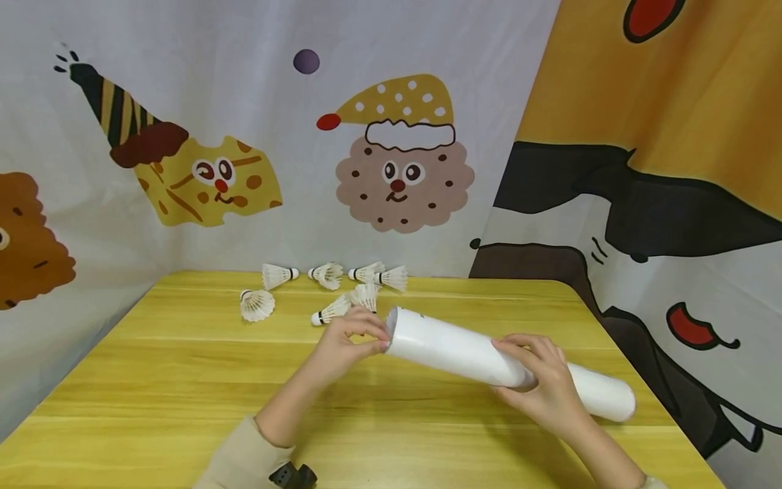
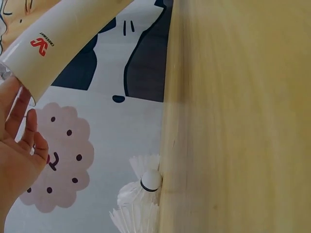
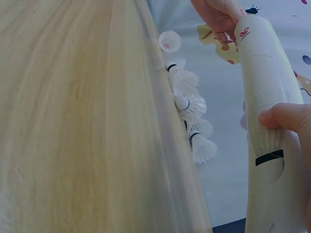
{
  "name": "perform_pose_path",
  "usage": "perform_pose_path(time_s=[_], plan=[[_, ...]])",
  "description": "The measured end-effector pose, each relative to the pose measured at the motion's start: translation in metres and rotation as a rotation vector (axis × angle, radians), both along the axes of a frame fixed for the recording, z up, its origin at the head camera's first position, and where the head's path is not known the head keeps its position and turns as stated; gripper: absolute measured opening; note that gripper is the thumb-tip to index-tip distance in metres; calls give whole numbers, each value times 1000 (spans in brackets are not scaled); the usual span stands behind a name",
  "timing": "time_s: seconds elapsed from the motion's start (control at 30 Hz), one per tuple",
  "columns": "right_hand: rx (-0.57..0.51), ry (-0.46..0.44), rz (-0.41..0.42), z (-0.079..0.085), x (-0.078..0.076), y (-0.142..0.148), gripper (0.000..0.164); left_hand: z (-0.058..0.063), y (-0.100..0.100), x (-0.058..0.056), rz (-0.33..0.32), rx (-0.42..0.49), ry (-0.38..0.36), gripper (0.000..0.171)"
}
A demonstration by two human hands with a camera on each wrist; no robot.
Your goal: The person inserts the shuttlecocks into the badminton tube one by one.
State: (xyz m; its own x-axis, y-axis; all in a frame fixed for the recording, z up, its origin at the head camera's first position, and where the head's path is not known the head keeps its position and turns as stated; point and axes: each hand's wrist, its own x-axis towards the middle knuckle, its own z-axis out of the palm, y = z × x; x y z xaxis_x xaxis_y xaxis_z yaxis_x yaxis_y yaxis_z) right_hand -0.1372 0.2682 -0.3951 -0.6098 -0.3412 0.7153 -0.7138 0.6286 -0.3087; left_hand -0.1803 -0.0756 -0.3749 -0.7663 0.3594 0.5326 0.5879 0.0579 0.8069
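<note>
A white shuttlecock tube (image 1: 455, 346) with a red logo is held slanted above the table, its open mouth up at the left. Around its lower half, my right hand (image 1: 546, 380) grips it from the side, with the thumb across the wall in the right wrist view. My left hand (image 1: 351, 339) has thumb and fingertips drawn together at the mouth. There they pinch a small pale, translucent piece (image 2: 5, 72), mostly hidden by the fingers and rim. Beyond the left hand lie shuttlecocks (image 1: 332, 310), some overlapping. The tube's inside is largely hidden.
Several more white shuttlecocks (image 1: 279, 276) are scattered along the far edge of the wooden table (image 1: 183, 380). A cloth with cartoon prints (image 1: 244, 68) hangs behind the table and down its right side. A black wrist device (image 1: 293, 475) sits at the left sleeve.
</note>
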Motion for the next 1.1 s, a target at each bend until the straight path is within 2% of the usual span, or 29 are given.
perform_pose_path(time_s=[0.07, 0.2, 0.4, 0.57, 0.7, 0.87, 1.1], plan=[[-2, 21, 11, 0, -1, -1, 58, -4, 0, -2, -9, -2, -19, 11], [-2, 55, 19, -1, -2, -2, 58, -3, 0, -2, 6, -43, -34, 11], [8, 32, 10, 0, -2, 0, 58, -1, -3, -5, 21, -110, 17, 11], [9, 14, -1, 0, -2, 1, 59, -3, -8, -7, -13, -107, 25, 11], [9, 2, -17, 1, -1, 2, 61, 1, -11, -5, -13, -99, 17, 12], [1, 14, -19, 1, -2, 2, 61, 6, -16, -4, 18, -87, 20, 14], [5, -6, -26, 1, -2, 4, 62, -4, -33, -20, 112, -59, -9, 18]])
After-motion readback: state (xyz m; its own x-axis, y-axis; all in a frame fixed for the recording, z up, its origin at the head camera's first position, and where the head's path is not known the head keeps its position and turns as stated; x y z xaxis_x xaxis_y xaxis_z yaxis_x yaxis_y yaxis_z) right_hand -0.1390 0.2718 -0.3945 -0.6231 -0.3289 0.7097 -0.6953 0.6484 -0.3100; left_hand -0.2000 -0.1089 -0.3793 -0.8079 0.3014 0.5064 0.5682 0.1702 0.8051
